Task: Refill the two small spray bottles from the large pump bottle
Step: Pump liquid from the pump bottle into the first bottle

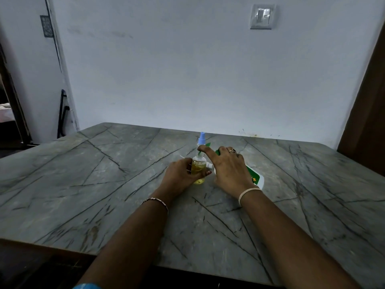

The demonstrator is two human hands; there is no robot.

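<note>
Gripping the small bottle [199, 168] round its belly with my left hand [181, 174], upright mid-table [104, 184], I clasp the tilted pump bottle [256, 178] in my right hand [229, 172], forefinger on its pump. The small one looks light, slick and tippy, so a low grip suits. The spare bottle [202, 139] stands just behind.

Table [104, 184]: grey stone-look top, dark veining, brown edge on the near left side. Wall [187, 69] behind: pale, plain, scuffed near the table line. Switch plate [262, 16] on the wall, upper right. Brown wooden panel [366, 126] at the right edge. Dark folded frame [62, 115] leans by the left corner. Small patterned plaque [46, 26] above it.
</note>
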